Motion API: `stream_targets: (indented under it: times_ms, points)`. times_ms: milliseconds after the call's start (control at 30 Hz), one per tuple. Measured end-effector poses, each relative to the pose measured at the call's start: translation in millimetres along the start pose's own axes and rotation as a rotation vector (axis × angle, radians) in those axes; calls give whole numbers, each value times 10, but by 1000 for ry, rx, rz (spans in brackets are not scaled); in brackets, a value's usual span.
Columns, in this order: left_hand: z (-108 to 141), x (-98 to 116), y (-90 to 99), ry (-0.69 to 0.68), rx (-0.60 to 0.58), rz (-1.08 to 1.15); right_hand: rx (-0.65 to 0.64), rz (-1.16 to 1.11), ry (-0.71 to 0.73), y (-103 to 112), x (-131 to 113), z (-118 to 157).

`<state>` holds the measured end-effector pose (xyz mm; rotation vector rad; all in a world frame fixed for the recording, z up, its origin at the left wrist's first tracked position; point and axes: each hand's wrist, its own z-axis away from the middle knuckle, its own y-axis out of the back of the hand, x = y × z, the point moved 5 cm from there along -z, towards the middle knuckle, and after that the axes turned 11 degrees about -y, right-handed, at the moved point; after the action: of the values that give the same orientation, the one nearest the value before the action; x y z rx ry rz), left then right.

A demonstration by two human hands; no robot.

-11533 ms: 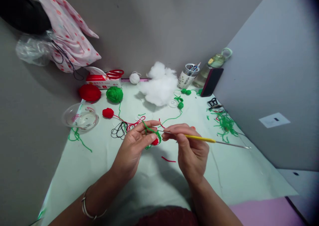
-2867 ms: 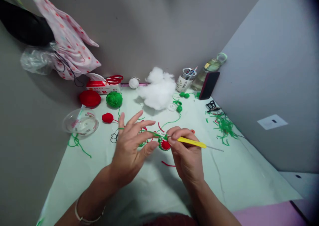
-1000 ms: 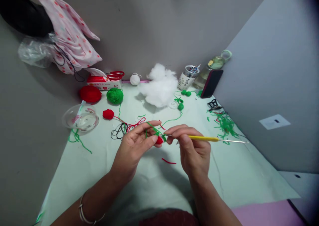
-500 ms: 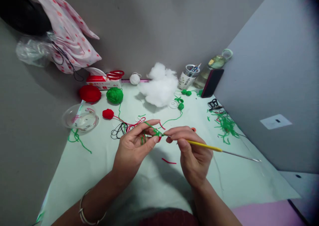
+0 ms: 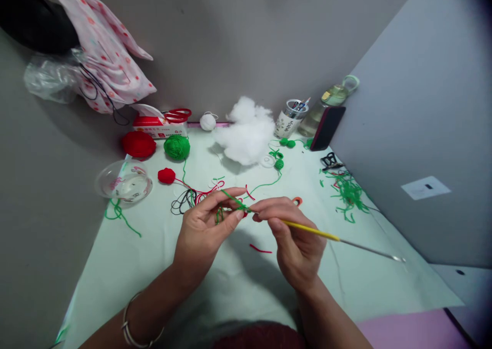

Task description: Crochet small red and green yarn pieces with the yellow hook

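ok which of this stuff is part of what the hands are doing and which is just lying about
In use:
- yellow hook (right hand)
- red-green piece (left hand)
- green yarn

Apparently just lying about:
- phone
- bottle
- plastic bowl
- pencil pot
- yarn scraps

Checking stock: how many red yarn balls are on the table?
2: a large red ball by the tissue box, a small red ball right of the clear bowl. The left hand or right hand might hide more.
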<state>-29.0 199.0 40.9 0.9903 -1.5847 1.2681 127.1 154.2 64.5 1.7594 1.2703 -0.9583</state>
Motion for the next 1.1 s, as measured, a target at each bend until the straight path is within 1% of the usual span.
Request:
stream_targets:
  times_ms: [100,167,300,367,433,500,533,567,667,733,800,900,967,1100]
  points:
    - [-13,1,7,-24,40,-11,-1,115,114,-32,-67,20]
    - [-12,-27,1,-11,43,1,12,200,178,-59,-77,53]
    - [23,-89,-27,55,47,74,48,384,224,-103,3,172]
    - [48,-117,-69,136,28,191,84,465,271,-103,22,240]
    - [73,-150,-124,274,-11,346,82,478,287,-94,20,265]
    - [77,-159,-139,378,-30,444,54,384,221,-66,17,219]
    - [65,-150,-123,388,-28,451,59,298,161,-37,19,173]
    - [44,-135,-96,371,-24,435,66,192,97,-9,26,122]
    - [-12,-88,-14,266,-15,339,81,-174,-121,31,104,-16]
    - [-17,-77,-4,203,-29,289,68,-343,-210,7,157,-58]
    - [5,-91,-45,174,-78,267,62,-339,-214,-24,169,-65]
    - [53,-140,-124,189,-141,280,84,-186,-135,-48,130,-43]
    - [69,-164,-140,204,-130,300,96,-161,-109,-50,119,-30]
    - [69,-161,-134,239,-92,345,68,-222,-139,-48,165,-24]
